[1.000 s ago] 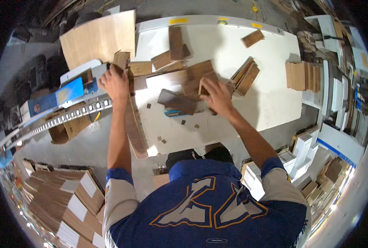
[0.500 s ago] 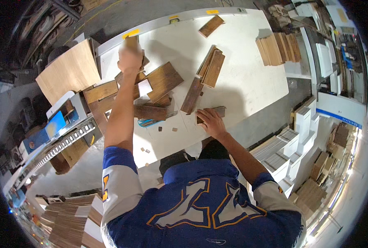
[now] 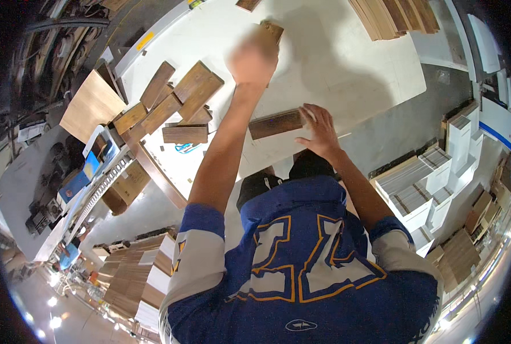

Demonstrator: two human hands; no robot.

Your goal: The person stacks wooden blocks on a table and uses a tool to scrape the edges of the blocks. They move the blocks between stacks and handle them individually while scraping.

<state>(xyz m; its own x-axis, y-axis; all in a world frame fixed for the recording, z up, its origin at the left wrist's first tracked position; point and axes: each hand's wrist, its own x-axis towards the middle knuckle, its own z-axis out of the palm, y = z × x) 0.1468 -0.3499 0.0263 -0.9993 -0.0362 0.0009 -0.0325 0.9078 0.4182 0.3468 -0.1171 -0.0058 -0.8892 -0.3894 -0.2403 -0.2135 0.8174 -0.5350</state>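
White tabletop (image 3: pixel 221 34) stands over a grey floor (image 3: pixel 370 150) in a wood-strewn workshop, with brown boards spread around 2 bare hands. Blur covers the fingers of the left hand (image 3: pixel 252 66), so whether they are closed cannot be told; a piece of wood (image 3: pixel 274 30) shows just beyond them. Nearer the body, the right hand (image 3: pixel 322 129) is spread, thumb apart from the fingers, with the fingertips at the right end of 1 dark board (image 3: pixel 276 125). It lies flat to the left of that hand, not gripped, near the table's near edge.

That closeness looks like the main hazard: a careless push toward the body could tip the dark board over the edge. To the left of the left hand, a heap of boards (image 3: pixel 200 86) overlaps at angles, and a knock might set the upper pieces sliding. The left forearm (image 3: pixel 221 149) crosses between the heap and the dark board, where a sideways swing could catch a blue item (image 3: pixel 185 148) lying by the heap's near side. If the left hand's hold is loose, the wood beneath it could slip and scuff its face.
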